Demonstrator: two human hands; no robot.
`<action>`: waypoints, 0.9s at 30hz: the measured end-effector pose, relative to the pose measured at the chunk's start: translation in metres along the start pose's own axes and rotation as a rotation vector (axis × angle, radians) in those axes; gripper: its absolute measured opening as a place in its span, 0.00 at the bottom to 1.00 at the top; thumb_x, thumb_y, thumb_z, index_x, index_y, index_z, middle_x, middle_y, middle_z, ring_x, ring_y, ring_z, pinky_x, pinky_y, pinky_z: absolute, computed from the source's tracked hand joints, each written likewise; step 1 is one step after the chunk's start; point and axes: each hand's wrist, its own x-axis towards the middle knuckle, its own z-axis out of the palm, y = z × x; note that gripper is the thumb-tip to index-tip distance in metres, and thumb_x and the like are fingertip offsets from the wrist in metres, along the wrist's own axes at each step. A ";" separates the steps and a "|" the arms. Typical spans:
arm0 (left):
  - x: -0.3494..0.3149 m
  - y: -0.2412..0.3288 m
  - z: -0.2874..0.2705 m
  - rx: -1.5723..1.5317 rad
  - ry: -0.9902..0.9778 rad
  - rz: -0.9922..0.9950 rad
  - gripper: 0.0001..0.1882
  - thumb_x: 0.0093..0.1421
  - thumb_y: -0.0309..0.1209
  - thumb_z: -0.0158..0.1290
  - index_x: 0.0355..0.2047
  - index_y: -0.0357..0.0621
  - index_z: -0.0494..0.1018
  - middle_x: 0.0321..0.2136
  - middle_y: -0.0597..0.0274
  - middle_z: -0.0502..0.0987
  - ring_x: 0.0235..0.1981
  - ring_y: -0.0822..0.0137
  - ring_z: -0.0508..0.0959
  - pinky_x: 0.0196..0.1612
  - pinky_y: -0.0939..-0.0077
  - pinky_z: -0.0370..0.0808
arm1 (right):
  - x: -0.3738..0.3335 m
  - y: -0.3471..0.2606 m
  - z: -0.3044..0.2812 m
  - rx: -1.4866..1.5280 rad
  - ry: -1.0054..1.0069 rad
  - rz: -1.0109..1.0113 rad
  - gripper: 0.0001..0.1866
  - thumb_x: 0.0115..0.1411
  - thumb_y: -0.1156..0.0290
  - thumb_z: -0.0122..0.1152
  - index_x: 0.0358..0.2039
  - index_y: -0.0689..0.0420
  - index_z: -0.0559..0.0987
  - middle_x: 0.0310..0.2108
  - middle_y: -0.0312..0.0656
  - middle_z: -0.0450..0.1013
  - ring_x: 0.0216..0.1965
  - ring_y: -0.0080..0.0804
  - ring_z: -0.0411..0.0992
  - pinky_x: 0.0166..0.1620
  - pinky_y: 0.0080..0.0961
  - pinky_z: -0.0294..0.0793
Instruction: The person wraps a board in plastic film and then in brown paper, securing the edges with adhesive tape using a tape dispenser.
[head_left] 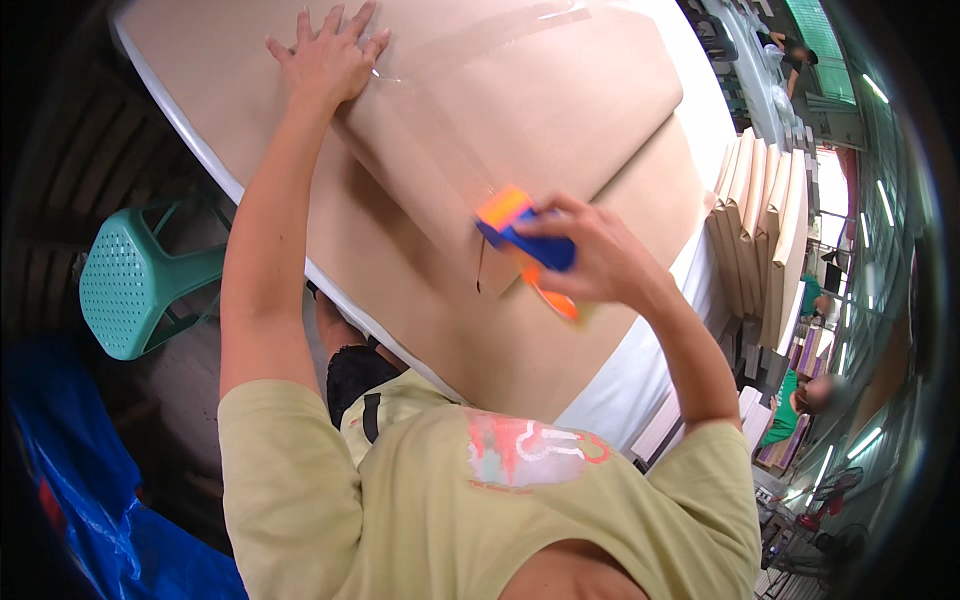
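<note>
Brown wrapping paper is folded over a large flat thing on the table. Its overlapping flap carries shiny strips of clear tape, one running from near my left hand down toward the middle. My left hand lies flat on the paper at the far left, fingers spread, holding nothing. In my right hand is a blue and orange tape dispenser, gripped over the near end of that strip; the hand is slightly blurred. What lies inside the paper is hidden.
A white-covered table edge shows around the paper. To the left stand a green plastic stool and a blue tarp. Several brown-wrapped panels lean upright at the right. Other people are farther off at the right.
</note>
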 end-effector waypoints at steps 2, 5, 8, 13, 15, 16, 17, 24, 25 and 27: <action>0.000 -0.003 -0.004 -0.009 -0.045 -0.024 0.29 0.59 0.58 0.31 0.61 0.79 0.46 0.61 0.70 0.53 0.61 0.51 0.52 0.55 0.30 0.44 | -0.024 0.005 0.000 0.021 -0.119 0.121 0.21 0.38 0.64 0.60 0.36 0.56 0.80 0.39 0.45 0.71 0.37 0.42 0.72 0.43 0.31 0.71; 0.007 -0.005 -0.013 -0.094 -0.123 -0.043 0.29 0.59 0.58 0.32 0.61 0.78 0.46 0.60 0.67 0.55 0.59 0.50 0.56 0.54 0.31 0.47 | -0.023 0.010 -0.005 0.031 -0.286 0.240 0.19 0.38 0.63 0.60 0.33 0.56 0.80 0.37 0.44 0.72 0.37 0.39 0.72 0.41 0.29 0.72; 0.008 0.007 -0.022 -0.174 -0.121 0.017 0.30 0.59 0.58 0.33 0.61 0.74 0.48 0.57 0.63 0.59 0.57 0.50 0.59 0.54 0.34 0.50 | 0.032 0.030 -0.043 0.183 -0.714 0.571 0.18 0.37 0.63 0.63 0.32 0.53 0.82 0.34 0.44 0.75 0.37 0.34 0.73 0.40 0.28 0.72; 0.002 0.016 -0.012 -0.215 -0.084 -0.013 0.33 0.56 0.60 0.37 0.61 0.66 0.53 0.54 0.58 0.63 0.55 0.54 0.62 0.54 0.44 0.54 | -0.040 0.138 0.024 0.344 -1.078 0.725 0.22 0.42 0.57 0.58 0.34 0.59 0.79 0.30 0.43 0.75 0.29 0.30 0.71 0.34 0.25 0.71; 0.004 0.012 -0.027 -0.266 -0.162 -0.064 0.32 0.55 0.60 0.40 0.57 0.63 0.59 0.52 0.58 0.66 0.54 0.56 0.64 0.53 0.51 0.57 | -0.111 0.166 0.042 0.549 -0.773 0.729 0.24 0.44 0.55 0.55 0.35 0.62 0.77 0.28 0.42 0.74 0.26 0.29 0.70 0.32 0.24 0.71; 0.006 0.002 -0.027 -0.265 -0.147 -0.077 0.30 0.55 0.59 0.41 0.54 0.61 0.63 0.51 0.58 0.68 0.52 0.57 0.66 0.52 0.54 0.60 | -0.142 0.160 0.043 0.920 -0.451 0.754 0.25 0.47 0.56 0.53 0.39 0.63 0.75 0.29 0.42 0.74 0.24 0.29 0.71 0.31 0.24 0.72; 0.009 -0.005 -0.024 -0.274 -0.135 -0.081 0.29 0.54 0.58 0.43 0.52 0.59 0.67 0.49 0.58 0.70 0.51 0.58 0.68 0.51 0.57 0.62 | -0.173 0.149 0.042 1.291 -0.152 0.690 0.26 0.50 0.56 0.50 0.42 0.64 0.73 0.29 0.42 0.75 0.23 0.30 0.71 0.31 0.23 0.73; 0.055 -0.025 -0.016 -0.476 -0.309 -0.106 0.22 0.54 0.53 0.48 0.35 0.50 0.78 0.36 0.55 0.77 0.39 0.55 0.75 0.43 0.65 0.71 | -0.240 0.135 0.215 1.714 1.516 0.593 0.21 0.55 0.60 0.44 0.44 0.61 0.72 0.46 0.43 0.69 0.46 0.35 0.68 0.48 0.32 0.68; 0.066 -0.032 -0.010 -0.472 -0.328 -0.037 0.22 0.55 0.53 0.48 0.36 0.50 0.78 0.37 0.54 0.77 0.40 0.55 0.75 0.43 0.65 0.71 | -0.234 0.130 0.220 1.592 1.583 0.729 0.21 0.55 0.61 0.45 0.45 0.61 0.72 0.47 0.44 0.68 0.47 0.36 0.67 0.50 0.33 0.67; 0.088 -0.035 -0.008 -0.528 -0.362 0.062 0.22 0.56 0.52 0.47 0.37 0.48 0.77 0.37 0.53 0.77 0.40 0.54 0.75 0.45 0.65 0.70 | -0.210 0.124 0.220 1.219 1.621 0.870 0.22 0.56 0.62 0.45 0.48 0.61 0.70 0.50 0.45 0.65 0.50 0.38 0.64 0.53 0.34 0.63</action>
